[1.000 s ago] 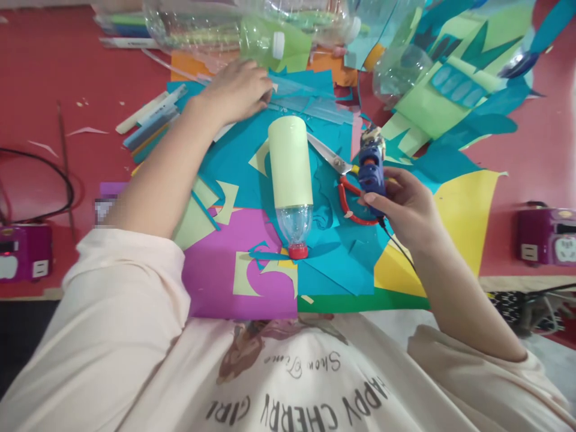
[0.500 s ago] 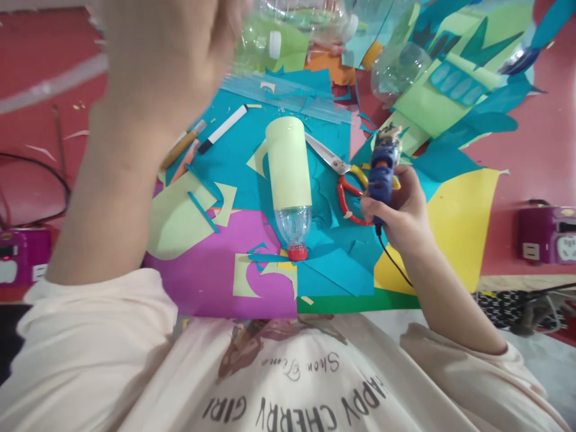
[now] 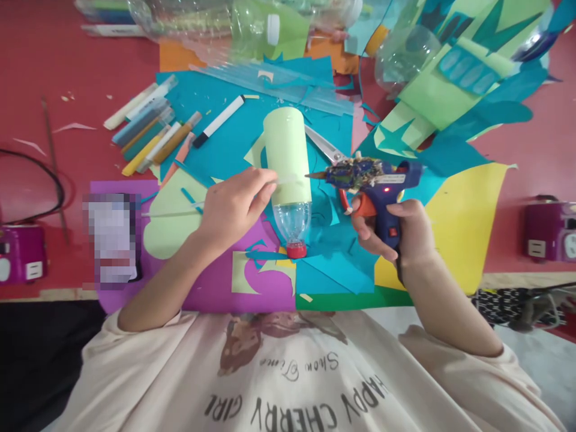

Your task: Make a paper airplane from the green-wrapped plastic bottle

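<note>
Head camera view, looking down at a red table [image 3: 27, 120] spread with coloured paper. Left hand [image 3: 236, 207] pinches a thin translucent stick [image 3: 171, 212] between thumb and fingers; the stick extends from both sides of the hand. Right hand [image 3: 411, 231] is wrapped around the handle of a blue glue gun [image 3: 389, 204], its red light lit and its nozzle pointing left, near the stick's tip; whether they touch is unclear. Both are held over the middle of the table. Beneath, a bottle [image 3: 285, 141] wrapped in pale green paper lies with its red cap [image 3: 296, 250] toward the near edge. Scissors [image 3: 324, 145] lie just beside it, partly hidden by the gun. Markers [image 3: 153, 129] lie toward the table's left edge, and clear bottles [image 3: 189, 24] line the far edge.
</note>
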Demonstrator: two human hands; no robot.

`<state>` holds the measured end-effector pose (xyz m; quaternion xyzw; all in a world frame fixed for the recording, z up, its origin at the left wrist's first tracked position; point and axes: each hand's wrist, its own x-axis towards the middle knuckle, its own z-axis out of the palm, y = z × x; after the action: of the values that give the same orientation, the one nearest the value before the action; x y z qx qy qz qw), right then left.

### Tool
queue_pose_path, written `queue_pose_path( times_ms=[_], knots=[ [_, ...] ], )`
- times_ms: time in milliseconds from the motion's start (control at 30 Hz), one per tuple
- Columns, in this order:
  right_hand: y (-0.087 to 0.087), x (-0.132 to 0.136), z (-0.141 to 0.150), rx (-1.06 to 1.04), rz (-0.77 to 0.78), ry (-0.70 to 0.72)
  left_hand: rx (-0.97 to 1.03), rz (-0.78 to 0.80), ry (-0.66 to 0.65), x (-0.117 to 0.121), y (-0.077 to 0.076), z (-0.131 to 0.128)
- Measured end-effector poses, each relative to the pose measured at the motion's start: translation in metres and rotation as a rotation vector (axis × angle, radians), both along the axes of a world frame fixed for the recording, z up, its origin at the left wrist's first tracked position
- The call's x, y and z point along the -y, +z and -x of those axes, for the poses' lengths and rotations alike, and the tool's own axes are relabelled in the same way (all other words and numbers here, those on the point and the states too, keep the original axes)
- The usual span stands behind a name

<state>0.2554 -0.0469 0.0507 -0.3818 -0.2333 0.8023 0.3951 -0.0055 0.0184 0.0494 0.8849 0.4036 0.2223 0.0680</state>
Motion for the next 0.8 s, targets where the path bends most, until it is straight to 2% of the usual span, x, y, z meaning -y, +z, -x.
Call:
queue_pose_path(
  times_ms=[100,200,567,800],
  knots=[
    [-0.008,0.003,-0.001,-0.172,0.046,0.075,0.014,-0.011,-0.001,0.004,-0.002,-0.002],
    [-0.013,0.005,-0.001,-0.237,0.060,0.104,0.031,-0.034,-0.015,0.006,-0.003,-0.002],
    [-0.011,0.004,-0.001,-0.149,0.092,0.172,0.038,-0.030,-0.026,0.010,-0.005,0.001],
    [-0.009,0.003,0.001,-0.123,0.126,0.167,0.027,0.000,-0.022,0.010,-0.003,0.001]
  ],
)
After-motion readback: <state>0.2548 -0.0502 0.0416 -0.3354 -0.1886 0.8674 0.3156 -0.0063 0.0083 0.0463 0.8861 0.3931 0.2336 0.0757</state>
